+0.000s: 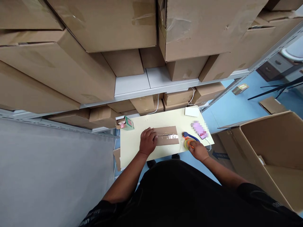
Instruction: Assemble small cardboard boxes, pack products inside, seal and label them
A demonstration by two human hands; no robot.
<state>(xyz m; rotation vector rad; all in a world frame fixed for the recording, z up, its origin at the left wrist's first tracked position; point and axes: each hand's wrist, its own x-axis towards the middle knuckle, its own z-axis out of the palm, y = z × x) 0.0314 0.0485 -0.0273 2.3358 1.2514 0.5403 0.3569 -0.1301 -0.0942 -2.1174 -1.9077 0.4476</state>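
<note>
A small flat cardboard box (165,140) lies on the pale yellow table (132,145), a strip of clear tape shining along its top seam. My left hand (148,140) is over the box's left end, fingers bent and holding it against the tabletop. Just right of the box, my right hand (198,150) is closed on a blue and orange tape dispenser (187,135) carrying a roll of yellowish tape. The dispenser is low at the table's near edge, apart from the box. My palm hides part of its grip.
A phone (199,130) with a cable and a white flat item (192,111) lie at the table's right. A small green-sided carton (126,123) stands at the back left corner. Shelves of cardboard boxes (184,67) rise behind; a large open carton (236,148) stands right.
</note>
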